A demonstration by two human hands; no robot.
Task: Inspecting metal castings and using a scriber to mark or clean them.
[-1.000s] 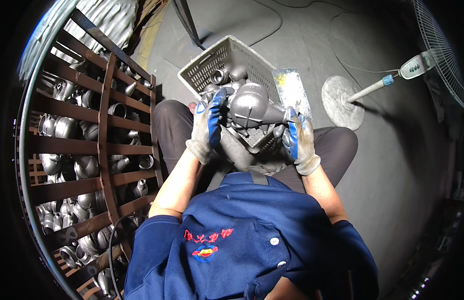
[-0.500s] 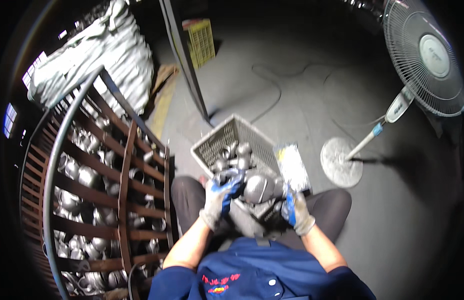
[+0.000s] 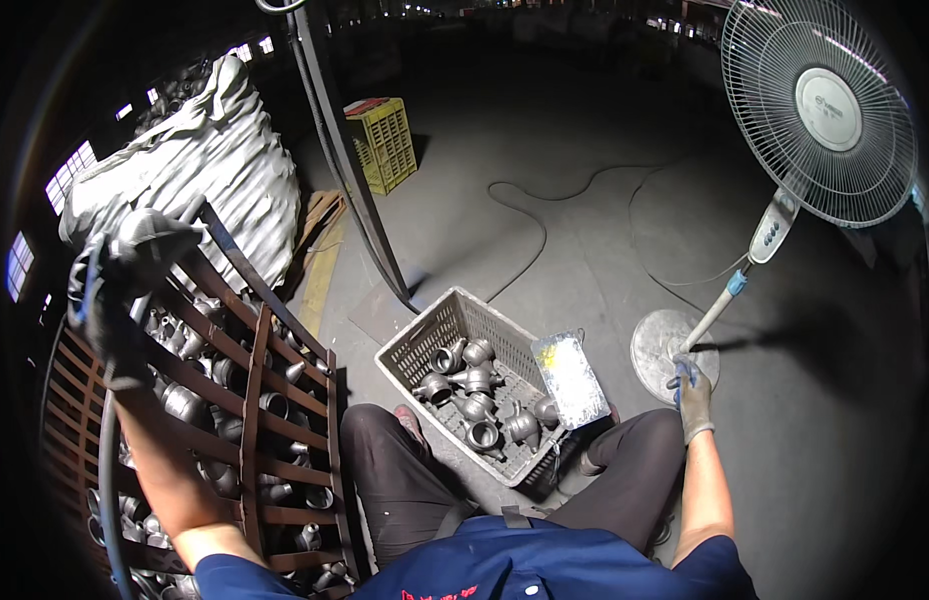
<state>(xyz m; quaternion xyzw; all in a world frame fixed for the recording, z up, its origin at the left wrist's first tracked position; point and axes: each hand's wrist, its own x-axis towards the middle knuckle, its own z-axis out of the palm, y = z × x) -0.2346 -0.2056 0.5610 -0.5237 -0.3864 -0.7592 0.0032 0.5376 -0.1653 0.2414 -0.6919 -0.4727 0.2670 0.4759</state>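
Observation:
My left hand (image 3: 110, 310), in a dark, shadowed glove, is raised over the top rail of the metal cage (image 3: 253, 420). It is closed on a grey metal casting (image 3: 155, 238) with a rounded body, blurred and partly hidden. My right hand (image 3: 694, 396), in a pale glove with blue-coated fingers, hovers beside my right knee, fingers loosely extended and nothing visible in them. Between my legs a grey plastic crate (image 3: 405, 350) contains several metal castings (image 3: 477, 380), with round bodies and short necks. More castings (image 3: 185, 402) fill the cage at my left.
A silvery flat piece (image 3: 573, 378) lies across the crate's right edge. A standing fan (image 3: 825, 110) rises at the right, its round base (image 3: 657, 350) near my right hand. Beyond are a post (image 3: 350, 170), yellow crate (image 3: 387, 145), white sacking (image 3: 200, 170) and floor cable (image 3: 540, 235).
My left hand has swung from above the crate to over the cage, carrying a casting. My right hand has moved off to the right, away from the crate.

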